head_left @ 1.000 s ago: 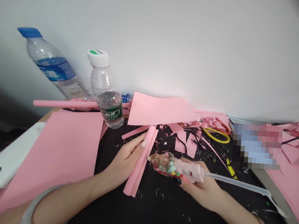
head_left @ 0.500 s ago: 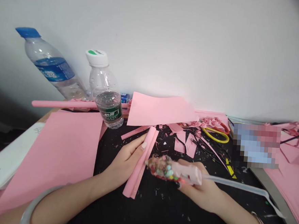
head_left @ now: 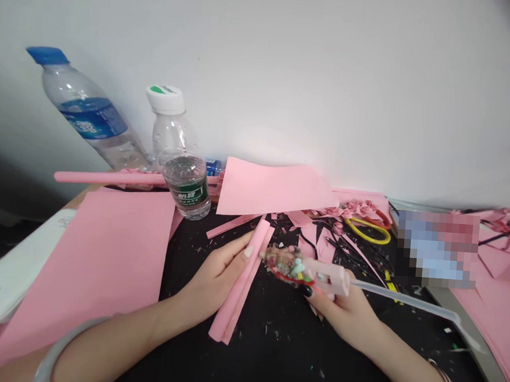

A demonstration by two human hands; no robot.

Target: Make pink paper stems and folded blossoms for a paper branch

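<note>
My left hand [head_left: 223,270] is closed round a partly rolled sheet of pink paper [head_left: 240,289], its thumb on top near the upper end. A loose flap of the sheet lies along the roll's right side. In my right hand [head_left: 347,308] is a pale pink glue gun [head_left: 325,275], its front crusted with coloured beads or gems. A clear glue stick [head_left: 408,299] sticks out of its back. The nozzle points left, at or very close to the flap's upper part; whether it touches I cannot tell. My right fingers are partly hidden behind the gun.
A water bottle with a white cap [head_left: 186,180] stands behind my left hand, and a blue-capped bottle [head_left: 89,115] leans by the wall. Pink sheets [head_left: 103,244] lie left. Yellow-handled scissors [head_left: 368,231], paper scraps and a white power bank [head_left: 14,267] lie around the black mat [head_left: 278,355].
The glue gun in my right hand has moved up and slightly right, its nozzle travelling from the middle of the paper's flap towards the upper end. My left hand and the roll have shifted only slightly.
</note>
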